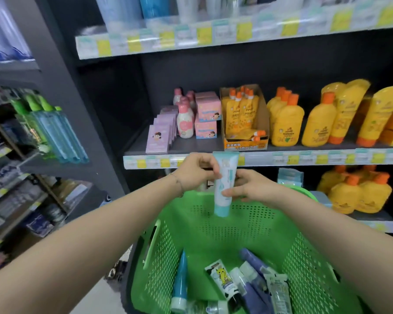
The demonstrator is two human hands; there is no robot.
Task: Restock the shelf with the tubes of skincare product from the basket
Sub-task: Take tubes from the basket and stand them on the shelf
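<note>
at the bottom of the frame sits a green basket (pixel 213 234) with perforated walls, and lying on its floor are the tubes not yet shelved: a teal tube (pixel 180 279) at lower left, a white tube with a cartoon print (pixel 220 279) in the middle, dark blue tubes (pixel 256 293) beside it and a clear pouch (pixel 279 291) to the right. above the basket's far rim, at mid frame, both bare arms meet on one pale blue tube (pixel 227 175), held upright with its cap down. the left hand (pixel 197 171) grips its upper part with curled fingers, a thin bracelet at the wrist; the right hand (pixel 247 186) pinches it lower down, thumb across the front. the tube's flat top end overlaps the price-tag strip of the middle shelf (pixel 281 158) just behind it. on that shelf, from left to right, stand purple boxes (pixel 159 137), a white bottle with a pink cap (pixel 185 123), stacked pink boxes (pixel 207 116), a cardboard display box (pixel 264 123) of yellow pouches, and yellow bottles with orange caps (pixel 284 123). more yellow bottles (pixel 354 193) fill the shelf below at right. at the far left of the frame another rack holds green and blue bottles (pixel 55 132), and the blurred top shelf (pixel 191 39) runs across the upper edge.
</note>
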